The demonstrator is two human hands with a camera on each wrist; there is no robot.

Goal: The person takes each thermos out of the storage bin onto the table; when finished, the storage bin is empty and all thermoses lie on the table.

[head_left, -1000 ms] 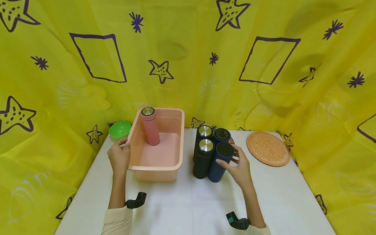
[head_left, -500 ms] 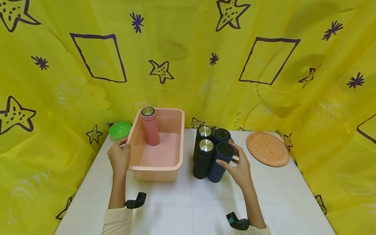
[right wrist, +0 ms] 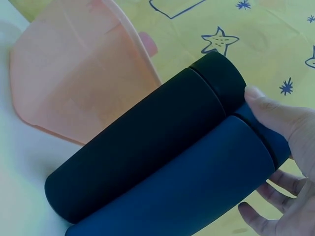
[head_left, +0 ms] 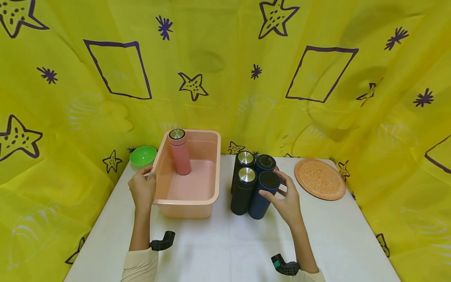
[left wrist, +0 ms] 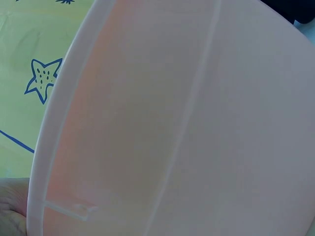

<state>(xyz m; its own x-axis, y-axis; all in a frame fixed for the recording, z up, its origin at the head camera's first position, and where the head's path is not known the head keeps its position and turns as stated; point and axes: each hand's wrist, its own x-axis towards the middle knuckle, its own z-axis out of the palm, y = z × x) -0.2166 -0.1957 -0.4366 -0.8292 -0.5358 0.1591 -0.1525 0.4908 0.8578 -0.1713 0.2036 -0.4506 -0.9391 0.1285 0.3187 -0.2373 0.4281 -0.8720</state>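
With thumb and fingers, my left hand point(head_left: 143, 188) grips the left rim of a pink plastic tub point(head_left: 186, 202). Inside the tub a pink thermos flask point(head_left: 181, 158) stands upright near the back left. My right hand point(head_left: 289, 203) holds the front blue thermos flask point(head_left: 260, 203) near its lid, thumb on the near side and fingers around the right. Left of it stands a black thermos flask with a silver lid point(head_left: 241, 197). Behind these are another black flask point(head_left: 245, 157) and another blue one point(head_left: 266, 161). In the right wrist view the thumb tip lies at the blue lid point(right wrist: 261, 125).
A green bowl point(head_left: 143, 156) sits behind my left hand, beside the tub. At the back right lies a round orange-brown mat point(head_left: 321, 179). Partly hidden behind the flasks is a small colourful item. A yellow patterned curtain point(head_left: 225, 113) encloses the white table point(head_left: 211, 250).
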